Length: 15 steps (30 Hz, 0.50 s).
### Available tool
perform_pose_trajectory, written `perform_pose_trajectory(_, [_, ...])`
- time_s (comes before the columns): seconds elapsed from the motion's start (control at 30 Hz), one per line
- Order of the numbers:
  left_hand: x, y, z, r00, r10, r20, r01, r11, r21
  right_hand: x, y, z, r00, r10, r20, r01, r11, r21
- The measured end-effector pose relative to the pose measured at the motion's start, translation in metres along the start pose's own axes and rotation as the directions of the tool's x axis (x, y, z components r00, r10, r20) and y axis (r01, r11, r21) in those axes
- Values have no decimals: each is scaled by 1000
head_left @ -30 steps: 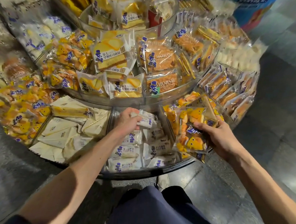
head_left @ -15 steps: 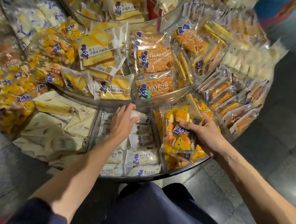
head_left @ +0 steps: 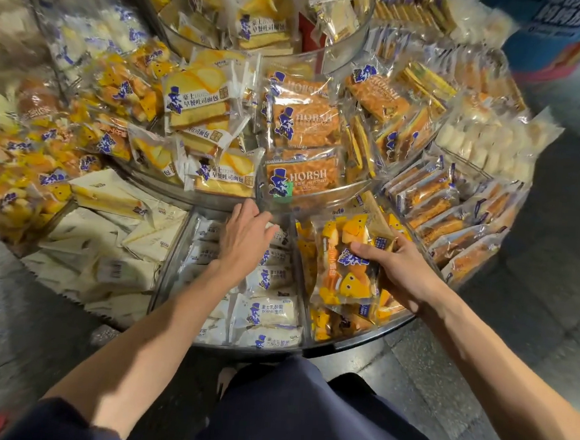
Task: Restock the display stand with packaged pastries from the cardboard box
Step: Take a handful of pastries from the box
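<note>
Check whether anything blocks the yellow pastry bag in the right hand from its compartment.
Nothing visible does. The right hand grips the yellow pastry bag right over the compartment of matching bags; the left hand rests on white packets beyond the divider.

There was one stand (head_left: 359, 341) of three tiers, two grips, left grip (head_left: 244, 240) and right grip (head_left: 405, 272), one held yellow pack (head_left: 347, 268); other packs were past counting.

This is a shop. A round display stand (head_left: 352, 342) with 3 tiers and clear dividers holds many branded packaged pastries (head_left: 301, 183), sorted by kind. It stands on a grey tiled floor (head_left: 560, 259), near a blue printed banner (head_left: 565, 39).
</note>
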<state>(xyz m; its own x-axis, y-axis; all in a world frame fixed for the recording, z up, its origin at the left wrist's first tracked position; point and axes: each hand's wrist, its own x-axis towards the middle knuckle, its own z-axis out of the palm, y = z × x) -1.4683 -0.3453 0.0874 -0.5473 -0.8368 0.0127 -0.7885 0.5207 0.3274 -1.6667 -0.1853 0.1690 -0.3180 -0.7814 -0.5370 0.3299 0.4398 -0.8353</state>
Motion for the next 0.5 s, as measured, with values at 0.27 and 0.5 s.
perform_pose_trajectory(0.27, [-14, 62, -52, 908, -8, 418, 313, 675, -668, 7, 2, 19, 994, -35, 103, 41, 997, -59])
perform_pose_trajectory(0.5, [-34, 37, -55, 828, -54, 558, 494, 539, -682, 0, 26, 31, 984, 43, 172, -41, 999, -14])
